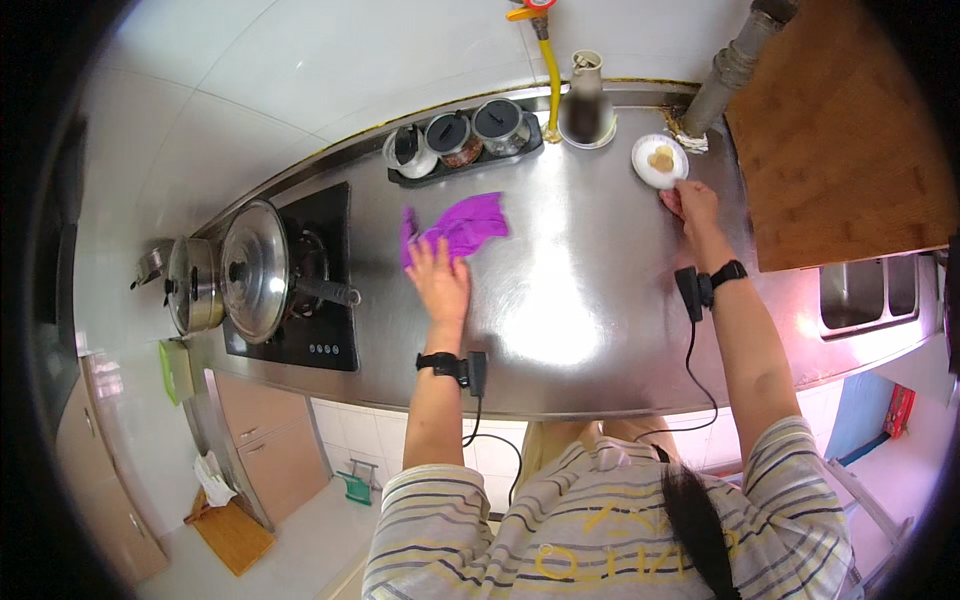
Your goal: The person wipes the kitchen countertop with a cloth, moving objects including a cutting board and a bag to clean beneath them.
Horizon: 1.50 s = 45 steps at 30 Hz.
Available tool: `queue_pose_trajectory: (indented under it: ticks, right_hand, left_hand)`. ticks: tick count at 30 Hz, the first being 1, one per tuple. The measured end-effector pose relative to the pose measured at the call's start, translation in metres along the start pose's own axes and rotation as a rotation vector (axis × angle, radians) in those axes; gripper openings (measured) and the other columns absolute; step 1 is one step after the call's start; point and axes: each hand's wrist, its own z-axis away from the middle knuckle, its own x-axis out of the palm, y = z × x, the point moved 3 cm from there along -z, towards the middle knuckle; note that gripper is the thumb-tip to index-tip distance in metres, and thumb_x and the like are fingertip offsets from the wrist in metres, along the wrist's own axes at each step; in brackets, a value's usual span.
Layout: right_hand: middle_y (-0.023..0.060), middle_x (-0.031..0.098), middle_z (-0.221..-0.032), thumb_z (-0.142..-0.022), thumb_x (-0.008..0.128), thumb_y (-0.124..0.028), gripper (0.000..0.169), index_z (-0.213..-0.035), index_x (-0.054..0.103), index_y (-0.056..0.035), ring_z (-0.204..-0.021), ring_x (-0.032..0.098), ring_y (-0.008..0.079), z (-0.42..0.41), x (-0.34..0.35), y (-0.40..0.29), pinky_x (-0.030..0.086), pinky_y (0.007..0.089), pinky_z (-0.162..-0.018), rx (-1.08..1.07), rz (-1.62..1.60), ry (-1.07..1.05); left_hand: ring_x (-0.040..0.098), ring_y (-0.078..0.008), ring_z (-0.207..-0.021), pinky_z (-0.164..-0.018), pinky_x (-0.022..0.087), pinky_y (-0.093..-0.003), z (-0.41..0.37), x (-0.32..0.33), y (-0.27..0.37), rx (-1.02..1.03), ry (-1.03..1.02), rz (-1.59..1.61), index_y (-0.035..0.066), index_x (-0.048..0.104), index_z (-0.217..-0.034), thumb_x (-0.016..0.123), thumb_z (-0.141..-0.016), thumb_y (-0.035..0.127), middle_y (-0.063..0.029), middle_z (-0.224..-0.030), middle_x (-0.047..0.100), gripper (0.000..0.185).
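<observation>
A crumpled purple cloth lies on the stainless steel countertop. The fingers of my left hand rest on its near edge, spread and fairly flat. Farther to the right, my right hand pinches the near rim of a small white plate. Two pale tan, roundish pieces sit in the middle of that plate; what they are is unclear. The plate appears to be on the counter near the back wall. Both wrists carry black straps with small cabled devices.
At left, a lidded frying pan and a lidded pot stand by the gas hob. Lidded seasoning jars share a black tray behind the cloth. A yellow gas hose, a grey pipe and a wooden board flank the plate.
</observation>
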Motion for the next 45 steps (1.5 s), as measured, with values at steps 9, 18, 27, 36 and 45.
queue_pose_trajectory:
  ticks: [9, 18, 27, 36, 45]
  right_hand:
    - [0.0145, 0.064, -0.111, -0.096, 0.052, -0.015, 0.042, -0.136, 0.044, -0.0024, -0.093, 0.065, 0.0213, 0.054, 0.014, -0.019, 0.056, 0.0318, -0.078, 0.018, 0.033, -0.171]
    - [0.0074, 0.067, -0.106, -0.100, 0.050, -0.017, 0.029, -0.126, 0.055, -0.0046, -0.088, 0.064, 0.0136, 0.180, -0.102, -0.010, 0.052, 0.0265, -0.076, -0.004, 0.185, -0.066]
    - [0.0051, 0.069, -0.098, -0.100, 0.049, -0.015, 0.025, -0.121, 0.058, -0.0045, -0.082, 0.063, 0.0105, 0.202, -0.244, 0.014, 0.051, 0.0245, -0.072, -0.004, 0.165, -0.002]
    - [0.0038, 0.068, -0.099, -0.098, 0.051, -0.014, 0.023, -0.118, 0.061, -0.0068, -0.086, 0.063, 0.0106, 0.218, -0.375, 0.020, 0.051, 0.0250, -0.072, -0.032, 0.265, -0.116]
    - [0.0036, 0.068, -0.101, -0.098, 0.050, -0.016, 0.025, -0.118, 0.061, -0.0072, -0.090, 0.063, 0.0122, 0.262, -0.494, 0.023, 0.052, 0.0270, -0.077, 0.030, 0.260, -0.076]
  left_hand:
    - [0.032, -0.0432, -0.137, -0.109, 0.024, -0.0607, 0.069, -0.004, 0.064, 0.039, -0.041, 0.098, 0.003, 0.055, -0.129, 0.057, -0.086, 0.020, -0.0257, -0.136, 0.047, 0.046]
    - [0.037, -0.0411, -0.133, -0.107, 0.029, -0.0595, 0.127, 0.000, 0.289, 0.591, -0.157, 0.514, 0.007, 0.061, -0.118, 0.063, -0.080, 0.023, -0.0194, -0.135, 0.049, 0.042]
    - [0.030, -0.0473, -0.136, -0.113, 0.022, -0.0568, 0.175, -0.033, 0.092, 0.201, -0.026, 0.078, 0.008, 0.052, -0.135, 0.057, -0.088, 0.017, -0.0254, -0.140, 0.044, 0.048]
    - [0.027, -0.0480, -0.137, -0.106, 0.020, -0.0659, 0.267, -0.017, 0.347, 0.138, -0.071, 0.124, 0.003, 0.057, -0.126, 0.058, -0.087, 0.023, -0.0229, -0.138, 0.042, 0.044]
    - [0.027, -0.0442, -0.136, -0.108, 0.023, -0.0609, 0.310, -0.026, 0.547, 0.473, -0.229, 0.361, 0.011, 0.055, -0.131, 0.064, -0.085, 0.038, -0.0215, -0.143, 0.039, 0.054]
